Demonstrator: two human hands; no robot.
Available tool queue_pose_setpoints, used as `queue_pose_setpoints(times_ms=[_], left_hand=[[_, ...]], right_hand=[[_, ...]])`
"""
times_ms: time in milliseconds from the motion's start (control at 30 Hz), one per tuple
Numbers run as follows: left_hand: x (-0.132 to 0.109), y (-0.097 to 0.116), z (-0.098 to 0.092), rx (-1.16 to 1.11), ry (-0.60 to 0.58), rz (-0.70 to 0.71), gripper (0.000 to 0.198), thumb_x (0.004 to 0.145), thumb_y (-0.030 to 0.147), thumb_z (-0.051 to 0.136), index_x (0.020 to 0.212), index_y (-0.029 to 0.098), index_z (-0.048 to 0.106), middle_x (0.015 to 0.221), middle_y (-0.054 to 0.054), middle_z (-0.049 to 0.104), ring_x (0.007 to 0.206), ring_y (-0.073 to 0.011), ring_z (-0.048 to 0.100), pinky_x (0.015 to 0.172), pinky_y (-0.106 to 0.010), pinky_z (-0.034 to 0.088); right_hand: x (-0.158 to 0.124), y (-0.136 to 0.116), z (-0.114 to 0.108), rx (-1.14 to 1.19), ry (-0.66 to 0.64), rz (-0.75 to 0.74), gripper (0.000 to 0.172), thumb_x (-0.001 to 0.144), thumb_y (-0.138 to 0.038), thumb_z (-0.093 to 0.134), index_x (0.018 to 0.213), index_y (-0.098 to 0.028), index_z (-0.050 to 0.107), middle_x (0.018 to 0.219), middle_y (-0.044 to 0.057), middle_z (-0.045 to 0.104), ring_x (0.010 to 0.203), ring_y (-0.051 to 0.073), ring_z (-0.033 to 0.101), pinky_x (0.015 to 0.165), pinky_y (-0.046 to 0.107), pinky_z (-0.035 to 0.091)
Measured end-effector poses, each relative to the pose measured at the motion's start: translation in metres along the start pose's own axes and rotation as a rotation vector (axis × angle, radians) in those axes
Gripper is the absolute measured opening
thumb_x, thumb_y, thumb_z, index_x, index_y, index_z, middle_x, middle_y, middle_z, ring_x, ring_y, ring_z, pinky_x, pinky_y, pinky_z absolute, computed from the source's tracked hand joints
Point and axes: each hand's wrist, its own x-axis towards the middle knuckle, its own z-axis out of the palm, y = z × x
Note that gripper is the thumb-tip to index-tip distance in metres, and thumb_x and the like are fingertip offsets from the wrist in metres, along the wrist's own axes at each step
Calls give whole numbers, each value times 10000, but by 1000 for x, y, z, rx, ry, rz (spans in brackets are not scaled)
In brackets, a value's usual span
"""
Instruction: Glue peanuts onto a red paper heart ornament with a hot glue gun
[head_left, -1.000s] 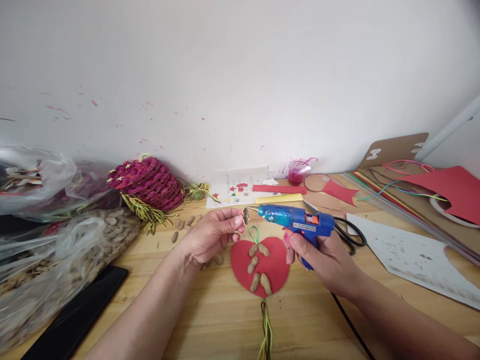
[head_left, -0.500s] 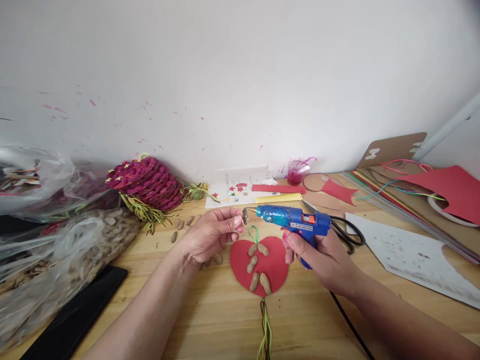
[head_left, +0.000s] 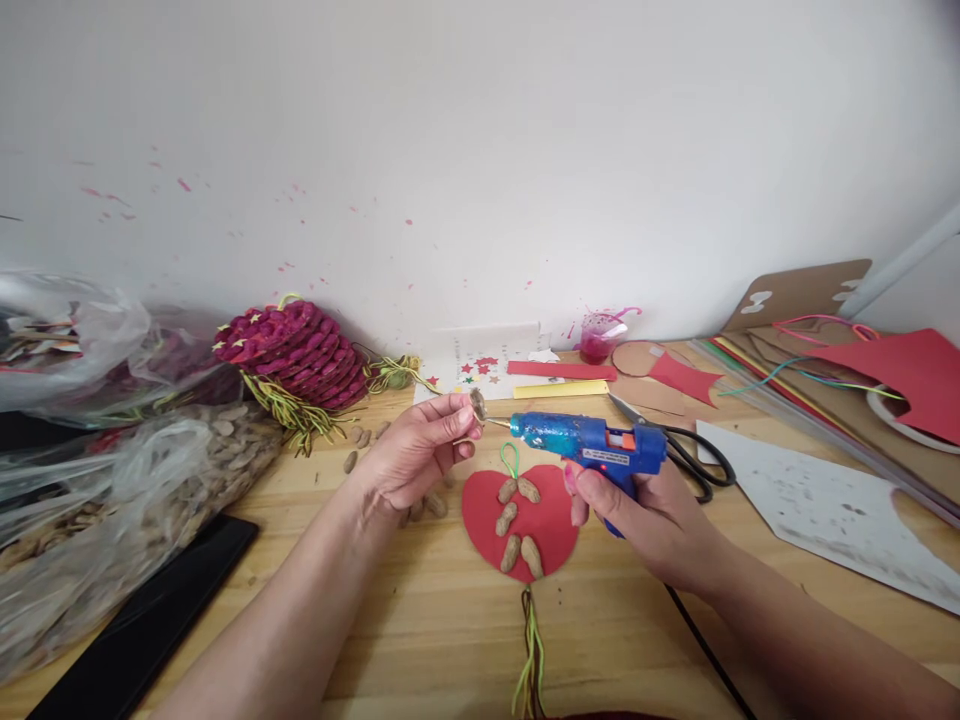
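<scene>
Between thumb and fingers my left hand (head_left: 424, 445) pinches a peanut shell (head_left: 478, 405). My right hand (head_left: 637, 505) is wrapped round the handle of a blue glue gun (head_left: 585, 440), whose metal nozzle points left, close to the shell. Below them a red paper heart (head_left: 480, 510) lies on the wooden table (head_left: 420, 640). Several peanuts (head_left: 530, 556) rest on the heart. A green loop (head_left: 510, 459) stands at its top, and yarn strands (head_left: 531, 650) hang from its bottom tip.
Loose peanuts (head_left: 433, 503) lie beside my left hand. At left are a plastic bag of peanuts (head_left: 210, 460), a black flat object (head_left: 150, 620) and magenta heart pieces (head_left: 292, 355). Scissors (head_left: 694, 450), a pink cup (head_left: 596, 345) and white board (head_left: 825, 510) sit at back and right.
My left hand has moved slightly left and up with the shell, so the gap to the nozzle is a little wider. The glue gun has barely moved; the view has shifted slightly.
</scene>
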Motion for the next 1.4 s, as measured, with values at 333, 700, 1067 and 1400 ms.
queue_pose_setpoints(times_ms=[333,700,1067,1400], left_hand=[[0,-1,3,-15,2,1,393,567,268,1043,763,124,734,682,-1,644,638,-80,585,554,-166,477],[-1,-1,2,-17,-13,3,379,592,266,1033,772,123,732,690,-1,644,645,-84,590,561,-174,482],[0,-1,-1,-18,-31,12,349,628,260,1016,776,122,731,696,-7,644,648,-86,588,567,-174,477],[-1,-1,-1,-14,-28,4,369,611,264,1024,788,125,732,704,-6,640,650,-86,580,570,-175,472]], right_hand=[[-1,4,-1,-29,-24,20,468,1035,-518,560,717,-187,650,615,32,659,551,133,580,528,263,448],[0,-2,-1,-29,-38,28,491,1025,-535,563,681,-194,640,587,8,582,520,122,505,500,264,441],[0,0,-1,-13,-47,40,514,1021,-561,560,674,-192,645,589,7,571,524,124,506,506,271,454],[1,-5,-2,-12,-26,22,535,1021,-585,558,667,-196,651,589,16,601,523,127,504,503,285,439]])
